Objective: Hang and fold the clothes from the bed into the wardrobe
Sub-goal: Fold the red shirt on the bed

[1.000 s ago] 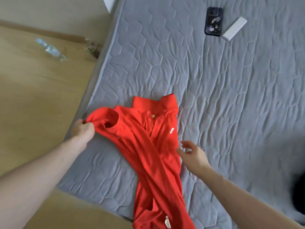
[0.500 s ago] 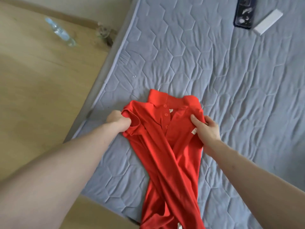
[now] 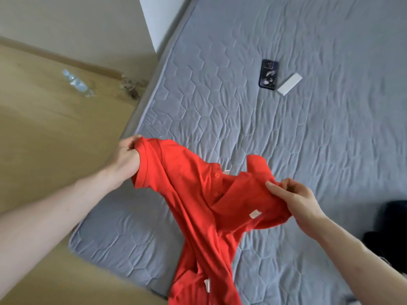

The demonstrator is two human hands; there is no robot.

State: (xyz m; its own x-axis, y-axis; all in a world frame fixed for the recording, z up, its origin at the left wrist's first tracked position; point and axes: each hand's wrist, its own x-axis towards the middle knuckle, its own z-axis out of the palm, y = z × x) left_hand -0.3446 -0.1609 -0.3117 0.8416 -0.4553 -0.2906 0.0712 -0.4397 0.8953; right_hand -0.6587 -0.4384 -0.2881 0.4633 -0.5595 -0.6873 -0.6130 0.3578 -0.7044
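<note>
Floor (image 3: 44, 133): wooden boards are running along the left of the bed, beyond the left hand's fingers.
Bottle (image 3: 77, 83): a clear plastic one is lying on the floor, well beyond the left fingers and to their left.
Left hand (image 3: 126, 159): its fingers are curling closed, pinching the sleeve end of the red polo shirt (image 3: 198, 205) at the bed's left edge.
Shirt: it is hanging stretched between the two hands, collar sagging between the fingers, its lower part trailing down off the near edge of the bed (image 3: 308, 139).
Right hand (image 3: 295, 203): thumb and fingers are pressing together, pinching the shirt's other shoulder, with a small white tag just left of them.
Phone (image 3: 268, 74): a dark one is lying on the quilted grey cover, well beyond the right fingers.
White block (image 3: 289, 84): it is lying just right of the phone, almost touching it.
Dark fabric (image 3: 394, 227): it is showing at the frame's edge, right of the right fingers.
</note>
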